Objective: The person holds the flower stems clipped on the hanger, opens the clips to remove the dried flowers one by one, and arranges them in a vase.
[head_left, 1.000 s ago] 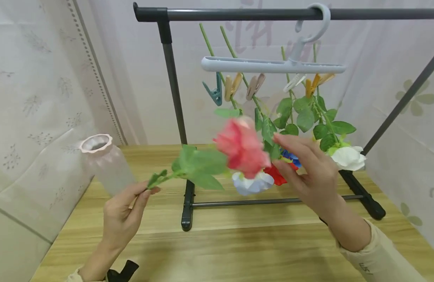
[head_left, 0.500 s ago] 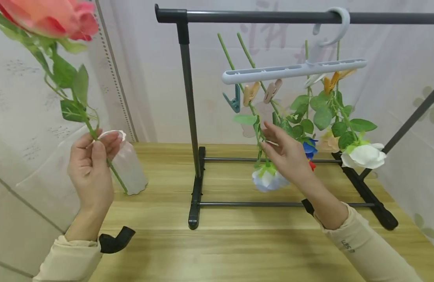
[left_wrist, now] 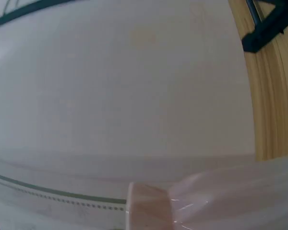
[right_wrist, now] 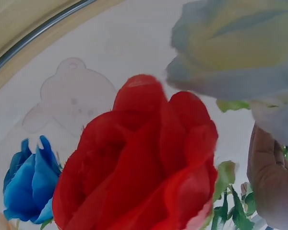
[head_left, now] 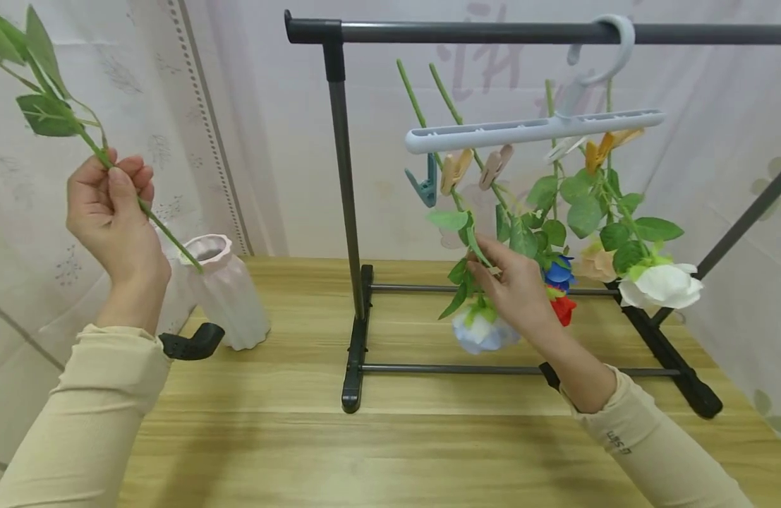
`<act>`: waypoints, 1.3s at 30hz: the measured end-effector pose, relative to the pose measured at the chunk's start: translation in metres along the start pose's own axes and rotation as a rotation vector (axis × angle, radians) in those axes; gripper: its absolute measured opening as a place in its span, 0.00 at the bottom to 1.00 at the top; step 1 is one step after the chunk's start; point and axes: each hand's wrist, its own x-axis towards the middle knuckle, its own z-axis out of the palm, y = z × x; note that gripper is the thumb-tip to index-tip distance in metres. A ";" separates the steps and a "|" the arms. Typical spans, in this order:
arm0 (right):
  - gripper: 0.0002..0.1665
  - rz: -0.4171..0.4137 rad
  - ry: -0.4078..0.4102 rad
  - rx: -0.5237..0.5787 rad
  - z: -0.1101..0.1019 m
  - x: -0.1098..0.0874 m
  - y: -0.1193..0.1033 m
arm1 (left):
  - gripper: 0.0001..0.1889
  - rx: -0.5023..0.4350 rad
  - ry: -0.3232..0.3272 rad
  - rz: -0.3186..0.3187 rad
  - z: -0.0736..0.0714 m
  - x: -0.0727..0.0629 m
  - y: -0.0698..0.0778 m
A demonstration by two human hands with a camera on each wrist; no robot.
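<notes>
In the head view, my left hand point(head_left: 113, 219) pinches the green stem point(head_left: 168, 229) of an artificial rose, whose bloom is out of view beyond the upper left. The stem's lower end overlaps the mouth of a ribbed pink-and-white vase point(head_left: 231, 303), which also shows in the left wrist view. My right hand point(head_left: 513, 286) pinches the leafy stem of a pale blue-white artificial rose point(head_left: 482, 333), hanging bloom down from a peach clothespin point(head_left: 455, 171). The right wrist view has this pale bloom point(right_wrist: 235, 52) close by, with my right hand point(right_wrist: 273, 187) partly behind it.
A pale grey clip hanger point(head_left: 536, 132) hangs on a dark metal rack point(head_left: 348, 197). From it hang a white rose point(head_left: 660, 286), a red rose point(right_wrist: 139, 163), a blue rose point(right_wrist: 33, 187) and a peach rose point(head_left: 596, 261). One teal clothespin point(head_left: 428, 183) holds no stem.
My left hand has carried the pink rose left and raised it upright, its bloom leaving view and its stem end reaching the vase mouth. My right hand has moved onto the pale rose's stem.
</notes>
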 end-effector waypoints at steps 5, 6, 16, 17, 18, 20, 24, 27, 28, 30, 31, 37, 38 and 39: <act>0.20 -0.036 0.015 -0.014 0.002 -0.002 0.001 | 0.10 0.044 0.044 -0.022 0.002 0.012 -0.007; 0.18 -0.043 0.016 -0.011 0.002 -0.003 0.001 | 0.09 0.047 0.051 -0.028 0.002 0.014 -0.008; 0.15 -0.074 0.015 0.036 0.004 -0.008 0.000 | 0.07 0.246 0.016 -0.074 -0.021 0.012 -0.018; 0.15 -0.078 0.017 0.035 0.004 -0.009 0.000 | 0.07 0.330 -0.003 -0.068 -0.027 0.009 -0.021; 0.16 -0.081 0.021 0.031 0.004 -0.009 0.000 | 0.06 0.420 -0.017 -0.065 -0.032 0.007 -0.024; 0.16 -0.088 0.029 0.026 0.004 -0.009 0.001 | 0.03 0.623 -0.041 -0.053 -0.044 0.003 -0.030; 0.16 -0.102 0.046 0.030 0.004 -0.010 0.000 | 0.03 0.932 -0.064 -0.038 -0.064 -0.003 -0.042; 0.15 -0.110 0.045 0.036 0.004 -0.010 0.000 | 0.06 1.058 -0.090 0.000 -0.078 -0.009 -0.049; 0.15 -0.110 0.043 0.035 0.004 -0.010 -0.001 | 0.07 1.089 -0.095 0.000 -0.082 -0.011 -0.050; 0.14 -0.110 0.040 0.031 0.004 -0.010 -0.001 | 0.09 1.130 -0.107 0.021 -0.088 -0.014 -0.051; 0.13 -0.113 0.039 0.028 0.004 -0.010 -0.001 | 0.10 1.143 -0.109 0.026 -0.090 -0.015 -0.051; 0.12 -0.132 0.050 0.020 0.005 -0.009 0.000 | 0.06 1.130 -0.087 -0.040 -0.093 -0.013 -0.051; 0.12 -0.135 0.053 0.019 0.006 -0.009 0.000 | 0.05 1.127 -0.084 -0.048 -0.093 -0.013 -0.052; 0.12 -0.136 0.056 0.018 0.006 -0.009 0.000 | 0.07 1.126 -0.086 -0.055 -0.093 -0.012 -0.052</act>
